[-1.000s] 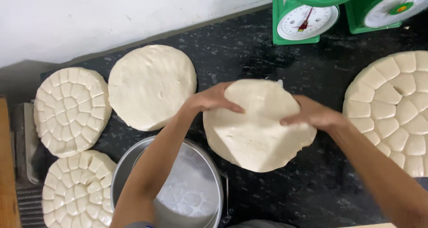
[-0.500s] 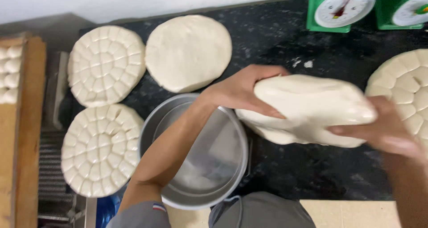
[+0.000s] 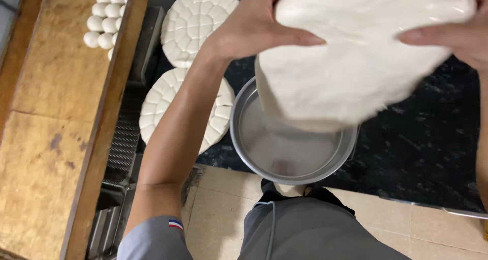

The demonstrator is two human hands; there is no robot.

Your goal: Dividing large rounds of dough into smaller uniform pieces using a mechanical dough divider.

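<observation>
Both of my hands hold up a large, thick round of pale dough [image 3: 351, 56], which sags in the air above a round metal pan [image 3: 290, 150]. My left hand [image 3: 254, 26] grips its left edge with the thumb across the top. My right hand [image 3: 452, 33] grips its right edge at the frame's upper right. The pan stands at the front edge of a black stone counter [image 3: 422, 138], its inside dusted white and partly hidden by the dough.
Two dough discs cut into many small segments [image 3: 198, 18] [image 3: 162, 105] lie left of the pan. A wooden tray [image 3: 61, 102] at far left holds several small dough balls [image 3: 104, 23]. A metal grille [image 3: 124, 138] runs between the tray and the counter.
The dough has been lifted off the counter and carried left and up, over the pan. The view has swung left, bringing the wooden tray in and the green scales out of sight.
</observation>
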